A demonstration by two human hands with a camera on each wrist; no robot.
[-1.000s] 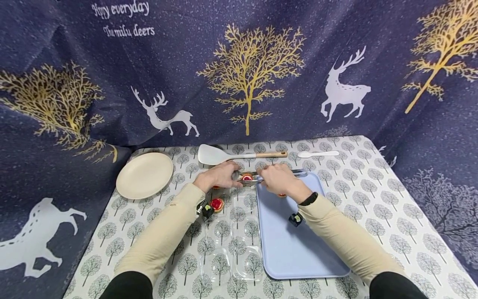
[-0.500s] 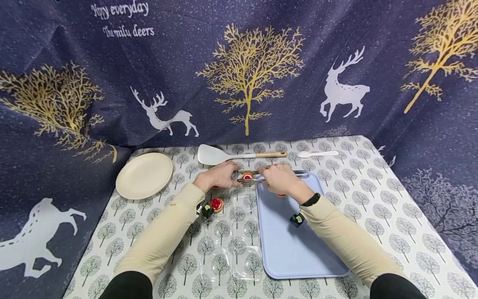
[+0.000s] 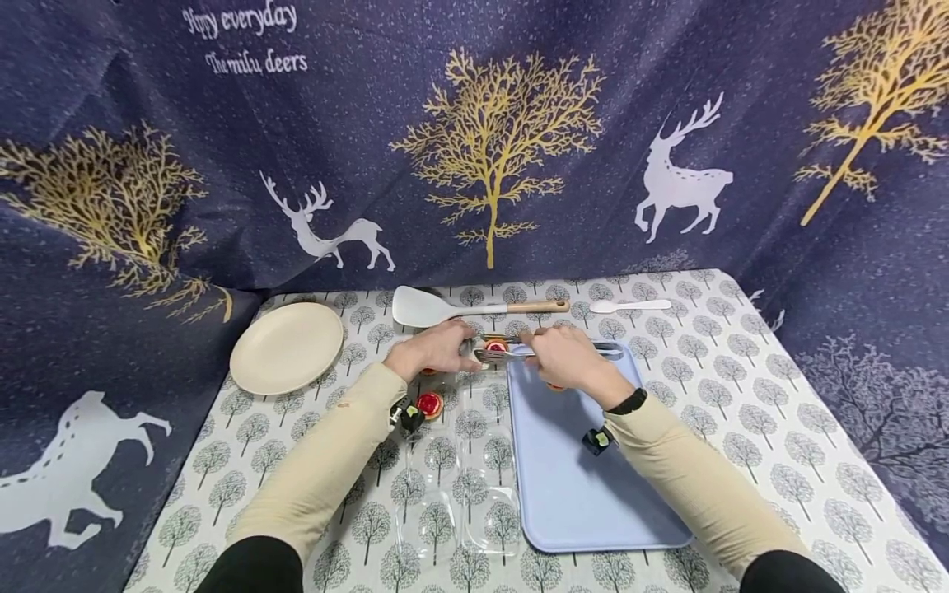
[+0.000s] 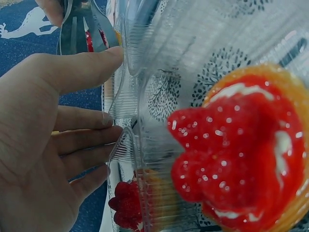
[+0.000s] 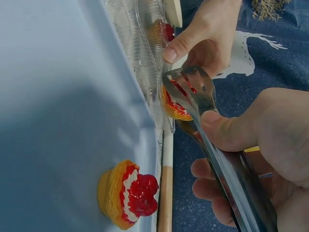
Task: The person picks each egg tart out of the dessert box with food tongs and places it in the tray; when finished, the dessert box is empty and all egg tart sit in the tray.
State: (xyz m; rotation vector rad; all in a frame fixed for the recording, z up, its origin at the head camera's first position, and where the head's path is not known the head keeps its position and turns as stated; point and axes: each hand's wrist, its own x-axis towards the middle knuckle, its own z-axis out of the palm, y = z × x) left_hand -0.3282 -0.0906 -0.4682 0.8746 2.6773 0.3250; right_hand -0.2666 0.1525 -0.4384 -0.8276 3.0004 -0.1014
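Observation:
My right hand [image 3: 567, 356] grips metal tongs [image 5: 193, 92] with slotted heads, its thumb along the near arm. A small tart [image 3: 495, 349] with red topping sits between the tongs' heads, at the far right compartment of a clear plastic container [image 3: 469, 486]. My left hand [image 4: 53, 135] is at the container's far rim, fingers nearly straight, thumb and fingertips touching the edge. A second tart [image 3: 430, 405] lies in the container near the left wrist; another tart [image 4: 128, 205] shows low in the left wrist view. One tart [image 5: 128, 193] rests on the blue tray, partly hidden by my right hand in the head view.
The light blue tray [image 3: 593, 494] lies right of the container. A cream plate [image 3: 287, 347] stands at the back left. Behind the hands lie a white spatula [image 3: 423, 308] with a wooden handle and a small white spoon-like utensil [image 3: 630, 305].
My right hand and the tongs have shifted slightly to the right, and the tart between the heads has moved a little with them. The left hand has stayed in place.

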